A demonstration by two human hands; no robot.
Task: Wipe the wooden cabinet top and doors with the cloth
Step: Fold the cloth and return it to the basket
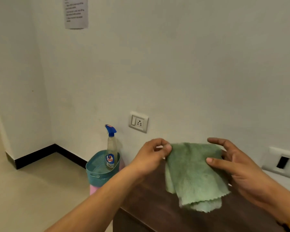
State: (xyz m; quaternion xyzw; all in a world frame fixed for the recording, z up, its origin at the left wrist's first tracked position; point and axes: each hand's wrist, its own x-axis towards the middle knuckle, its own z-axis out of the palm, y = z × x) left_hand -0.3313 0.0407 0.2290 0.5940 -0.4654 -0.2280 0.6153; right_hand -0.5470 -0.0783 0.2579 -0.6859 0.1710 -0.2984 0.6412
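Note:
A green cloth [192,173] hangs folded in the air above the dark wooden cabinet top [151,203]. My left hand [151,156] pinches its upper left corner between thumb and fingers. My right hand [231,164] holds the upper right edge, thumb pressed on the front of the cloth and fingers spread behind it. The cloth's lower edges dangle just above the wood. Part of a cabinet door front [126,223] shows below the top's left edge.
A teal plastic basket [97,174] holding a spray bottle [111,148] with a blue trigger stands on something pink left of the cabinet. The wall behind carries a switch socket [138,122], another white plate [282,162] and a paper notice [76,12]. Beige floor lies to the left.

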